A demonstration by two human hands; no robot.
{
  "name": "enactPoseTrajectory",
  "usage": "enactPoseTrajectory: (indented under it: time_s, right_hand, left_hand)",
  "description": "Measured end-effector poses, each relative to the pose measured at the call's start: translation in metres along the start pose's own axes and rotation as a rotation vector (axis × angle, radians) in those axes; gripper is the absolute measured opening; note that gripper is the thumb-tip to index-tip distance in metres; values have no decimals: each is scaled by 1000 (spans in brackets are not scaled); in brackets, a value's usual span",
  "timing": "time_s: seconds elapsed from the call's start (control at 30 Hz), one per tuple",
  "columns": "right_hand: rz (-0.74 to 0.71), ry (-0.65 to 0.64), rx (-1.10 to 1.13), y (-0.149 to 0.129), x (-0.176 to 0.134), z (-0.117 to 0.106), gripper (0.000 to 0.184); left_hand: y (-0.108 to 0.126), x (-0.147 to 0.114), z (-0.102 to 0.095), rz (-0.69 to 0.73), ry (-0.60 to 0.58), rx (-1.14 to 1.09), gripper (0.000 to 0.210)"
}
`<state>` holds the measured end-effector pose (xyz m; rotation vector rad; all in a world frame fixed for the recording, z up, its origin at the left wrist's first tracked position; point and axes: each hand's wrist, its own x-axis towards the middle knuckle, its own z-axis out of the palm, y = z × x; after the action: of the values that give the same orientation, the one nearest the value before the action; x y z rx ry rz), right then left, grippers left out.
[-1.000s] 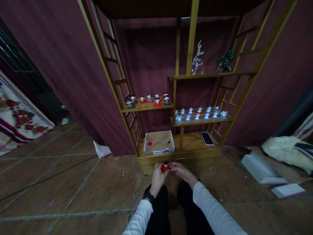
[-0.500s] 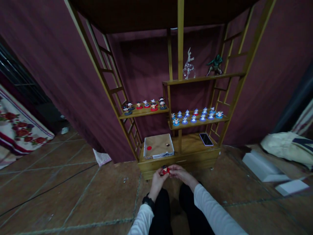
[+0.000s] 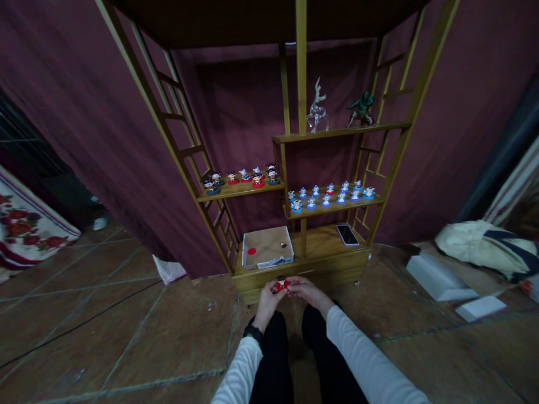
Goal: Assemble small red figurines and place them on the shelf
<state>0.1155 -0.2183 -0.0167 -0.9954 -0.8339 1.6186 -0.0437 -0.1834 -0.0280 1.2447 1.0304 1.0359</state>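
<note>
A small dark-haired figurine (image 3: 282, 283) with a red base is pinched between both hands, just in front of the shelf's lower drawer. My left hand (image 3: 268, 299) closes on its left side, and a dark watch sits on that wrist. From the right, the fingers of my right hand (image 3: 302, 288) close on the red base. Beyond the hands, a shallow cardboard box (image 3: 267, 241) rests on the bottom shelf. Inside it lie a red disc (image 3: 251, 251) and a small dark-and-pale piece (image 3: 283, 244).
Several red- and dark-based figurines (image 3: 257, 180) stand on the left shelf, several blue-based ones (image 3: 325, 200) on the right. Above are a clear deer (image 3: 317, 110) and a green-cloaked figure (image 3: 362, 108). A phone (image 3: 347, 235) lies at lower right. White boxes (image 3: 440, 279) and a bag (image 3: 484, 244) lie on the floor.
Both hands, still holding the figurine, have risen slightly toward the shelf. The camera view has shifted a little, so the shelf appears farther left.
</note>
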Motion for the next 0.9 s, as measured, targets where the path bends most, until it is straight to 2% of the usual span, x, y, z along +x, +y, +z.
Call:
enactPoseTrajectory:
  time_s: [0.2,0.47,0.7,0.9]
  right_hand:
    - [-15,48,18,-1,6,-9,46]
    - [9,78,79,2,14,-17,39]
    - [12,161,102,5,17,-6,26]
    - [1,140,88,7,18,6,24]
  left_hand:
    - [11,4,11,-55,-59,-83,53]
    - [9,14,22,-43,2,-75,47]
    - [6,14,23,4,6,-106,48]
    - [9,7,14,-86,5,-153,47]
